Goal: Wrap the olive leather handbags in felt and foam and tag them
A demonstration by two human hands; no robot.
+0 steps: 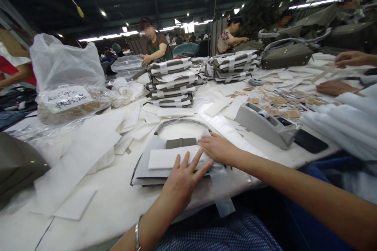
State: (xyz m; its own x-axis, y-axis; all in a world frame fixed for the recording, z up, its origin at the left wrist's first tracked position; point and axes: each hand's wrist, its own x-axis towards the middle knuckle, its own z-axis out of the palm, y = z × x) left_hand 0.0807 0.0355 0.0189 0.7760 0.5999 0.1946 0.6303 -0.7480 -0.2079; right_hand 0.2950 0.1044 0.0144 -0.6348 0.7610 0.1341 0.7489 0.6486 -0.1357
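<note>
In front of me a grey-brown handbag lies flat on the table, mostly covered by white wrapping sheet. Its wrapped handle arches away from me. A folded white foam piece rests across the bag below the grey-brown tab. My left hand presses on the foam with its fingers spread. Flat over the bag's right side lies my right hand, its fingers stretched out near the foam's end. A clear strip hangs over the table edge below the bag.
A grey tape dispenser and a dark phone are on the right. Behind the bag stand stacks of wrapped bags. White sheets and a labelled plastic bag lie left. A co-worker's hands are at far right.
</note>
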